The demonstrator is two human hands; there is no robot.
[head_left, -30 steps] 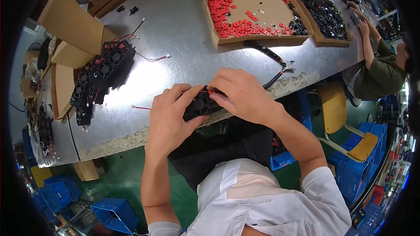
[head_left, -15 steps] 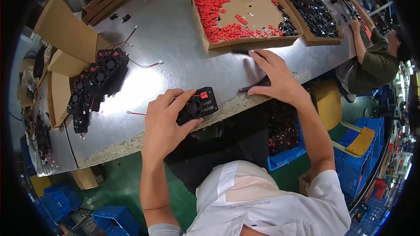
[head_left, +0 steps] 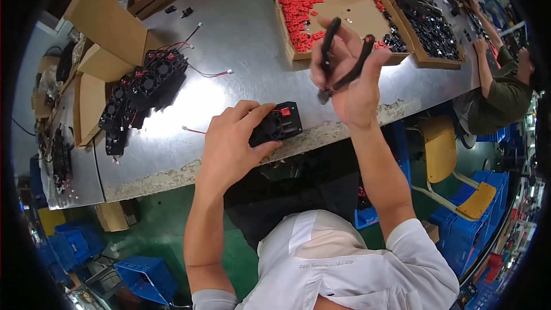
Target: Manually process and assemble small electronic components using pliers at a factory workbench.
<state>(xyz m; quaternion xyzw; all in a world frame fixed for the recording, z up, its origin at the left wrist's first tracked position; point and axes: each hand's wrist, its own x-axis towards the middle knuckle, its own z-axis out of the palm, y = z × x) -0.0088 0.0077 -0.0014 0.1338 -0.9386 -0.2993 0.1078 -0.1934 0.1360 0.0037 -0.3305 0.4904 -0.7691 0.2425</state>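
Note:
My left hand (head_left: 234,135) grips a black fan housing (head_left: 294,121) by its side near the table's front edge. A small red block (head_left: 285,112) sits on that housing, and a thin wire with a white plug trails out left of the hand. Raised above the table, my right hand (head_left: 357,89) is closed around a pair of black-handled pliers (head_left: 360,68). Their handles are spread, and the small dark head points down toward me; the jaws are too small to make out.
Several similar fan units (head_left: 150,80) with wires lie piled at the left beside an upright cardboard box (head_left: 109,17). Beyond my right hand stands a shallow carton (head_left: 310,55) of red blocks, with a carton of black parts (head_left: 427,28) beside it. A co-worker (head_left: 496,103) is at the right.
My right hand has picked up the pliers from the table and turned them upward. The left hand keeps its hold on the fan housing. The whole view has shifted slightly.

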